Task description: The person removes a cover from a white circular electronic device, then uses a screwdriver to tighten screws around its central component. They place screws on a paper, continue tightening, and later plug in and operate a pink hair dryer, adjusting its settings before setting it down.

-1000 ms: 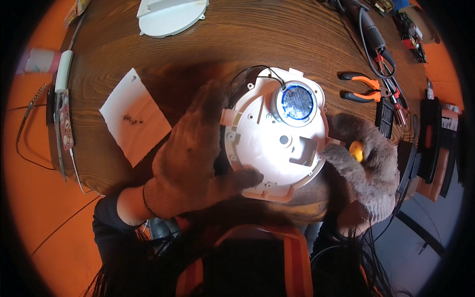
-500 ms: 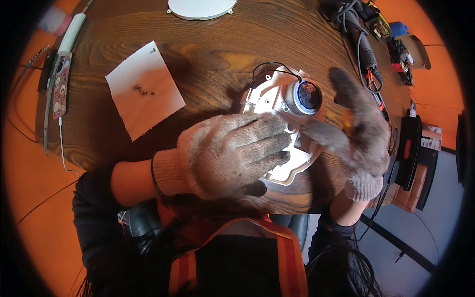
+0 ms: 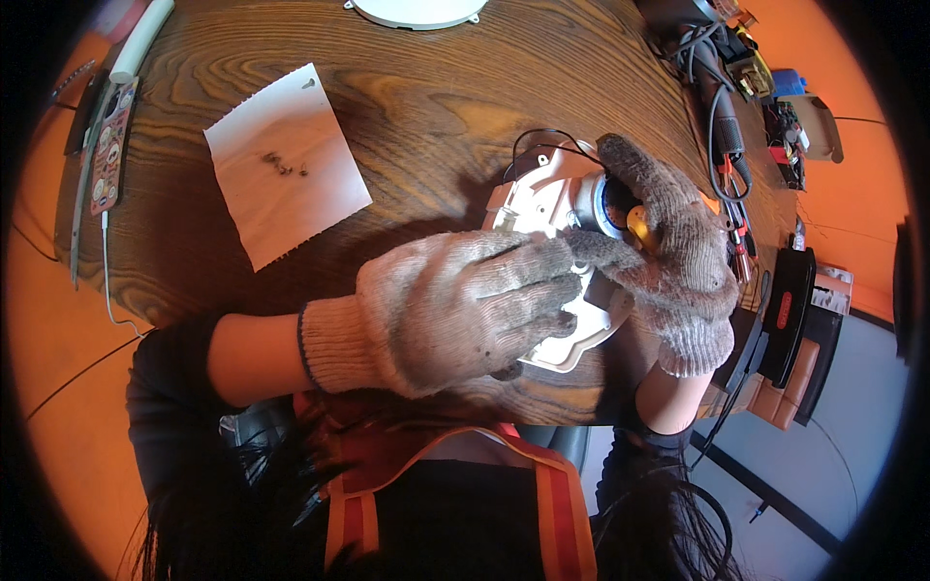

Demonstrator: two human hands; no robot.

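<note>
A white plastic housing (image 3: 542, 194) lies on the table before me, brightly lit in its middle. My left hand (image 3: 460, 305), in a dirty knitted glove, grips its left side with the fingers laid across and the thumb at the near edge. Mounted on the far right part of the housing is a round silvery unit (image 3: 591, 205) with a blue-lit rim and a thin black wire. My right hand (image 3: 678, 242), also gloved, curls over this unit. Between its thumb and fingers shows a yellow piece (image 3: 637, 225), perhaps a tool handle; the rest is hidden.
Several small screws (image 3: 283, 165) lie on a torn white paper sheet (image 3: 291, 213) to the left. A white round cover (image 3: 417, 10) sits at the far edge. Cabled tools (image 3: 722, 126) line the right side, and a sticker-covered power strip or case (image 3: 114, 145) the left.
My right hand has moved left and closed in over the round unit, carrying the yellow piece. My left hand keeps its place on the housing; the whole view has shifted slightly.
</note>
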